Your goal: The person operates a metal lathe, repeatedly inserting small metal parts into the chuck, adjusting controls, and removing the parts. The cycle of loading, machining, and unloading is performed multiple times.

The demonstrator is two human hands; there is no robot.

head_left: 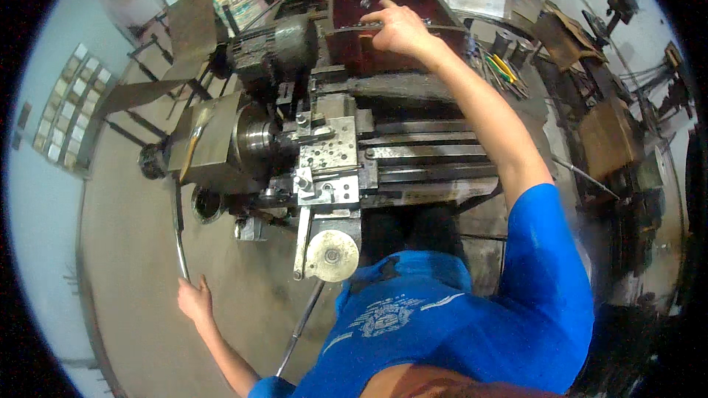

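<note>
At the left, my left hand (194, 299) is closed around the lower end of a long metal lever (179, 239) that runs down from the lathe's headstock (206, 144). My right arm reaches across the machine to the far side. There my right hand (398, 28), fingers stretched out and apart, is over a dark red box (346, 11) with small knobs or buttons on top. Whether a fingertip presses one, I cannot tell. Between my arms lie the bright chuck (258, 135), the drilled metal tool slide (328, 151) and a round pale handwheel (332, 256).
A brush (193, 149) lies on the headstock, with a motor (273, 48) behind it. Pens and thin tools (505, 74) sit right of the red box, near metal cylinders (501, 43). A long rod (302, 324) slants below the handwheel. More machinery (612, 133) stands at the right.
</note>
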